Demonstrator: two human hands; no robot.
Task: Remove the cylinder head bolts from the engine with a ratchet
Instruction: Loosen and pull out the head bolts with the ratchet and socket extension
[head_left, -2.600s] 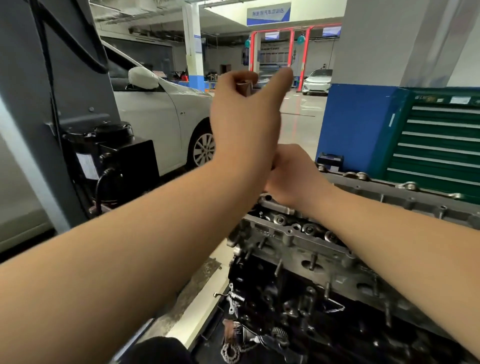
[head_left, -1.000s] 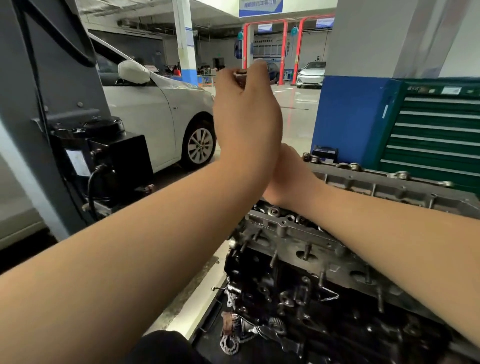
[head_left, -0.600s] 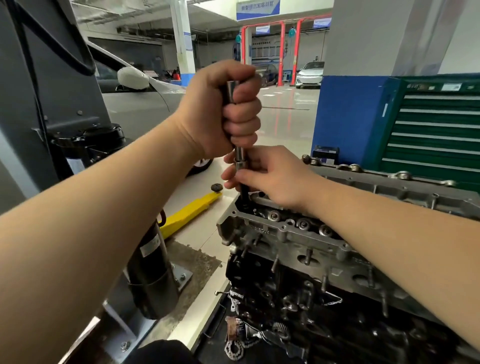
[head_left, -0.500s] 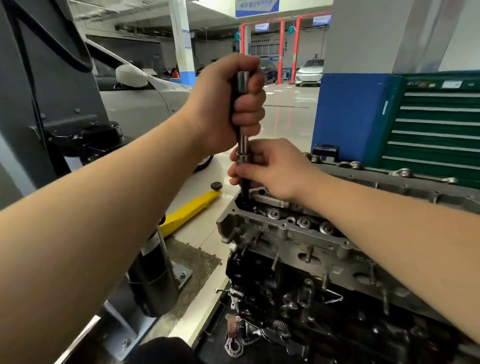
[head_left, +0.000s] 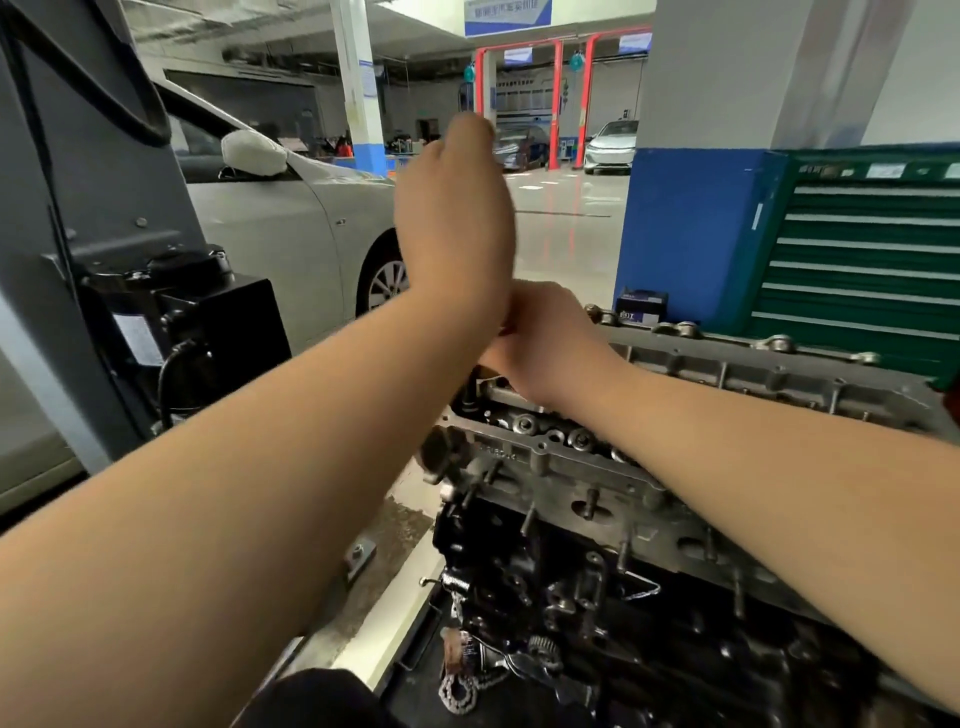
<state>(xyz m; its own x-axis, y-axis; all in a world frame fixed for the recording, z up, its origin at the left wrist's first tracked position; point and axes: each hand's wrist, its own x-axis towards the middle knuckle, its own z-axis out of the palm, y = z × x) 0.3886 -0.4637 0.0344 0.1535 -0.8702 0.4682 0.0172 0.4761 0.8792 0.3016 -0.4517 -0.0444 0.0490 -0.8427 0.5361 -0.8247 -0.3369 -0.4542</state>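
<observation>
Workshop floor stretches behind, with a white car (head_left: 291, 234) at left and a green tool chest (head_left: 857, 260) at right. Left hand (head_left: 457, 208), blurred, is raised back-to-camera; whether it grips the ratchet cannot be told. Right hand (head_left: 550, 343) curls at the cylinder head's (head_left: 597, 467) near corner, its grip hidden.

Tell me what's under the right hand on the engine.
The right hand sits over the cylinder head's far-left corner. Bolt heads show beside it; the left hand and wrist hide any ratchet or bolt beneath.
</observation>
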